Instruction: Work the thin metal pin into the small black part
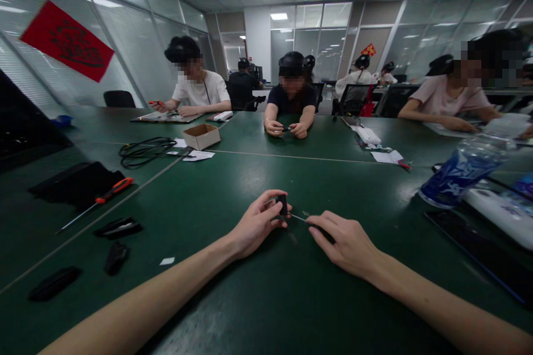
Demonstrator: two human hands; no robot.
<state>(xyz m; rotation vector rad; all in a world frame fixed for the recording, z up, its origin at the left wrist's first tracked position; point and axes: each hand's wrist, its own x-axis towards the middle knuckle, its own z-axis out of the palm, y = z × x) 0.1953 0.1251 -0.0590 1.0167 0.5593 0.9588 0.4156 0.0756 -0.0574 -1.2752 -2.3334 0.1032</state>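
My left hand (259,221) is closed around a small black rectangular piece (282,203), held upright between thumb and fingers just above the green table (233,305). From the right, my right hand (346,241) pinches the end of a thin metal rod (298,217). The rod's other end points at the lower side of the black piece; whether it touches or enters it I cannot tell. A small light-coloured bit (306,213) shows just behind the rod, too small to name.
At left lie an orange-handled screwdriver (114,190), several black plastic parts (117,257), a white scrap (167,261) and coiled cable (145,151) near a cardboard box (201,137). At right are a phone (478,249) and a bottle (462,169). People sit across the table.
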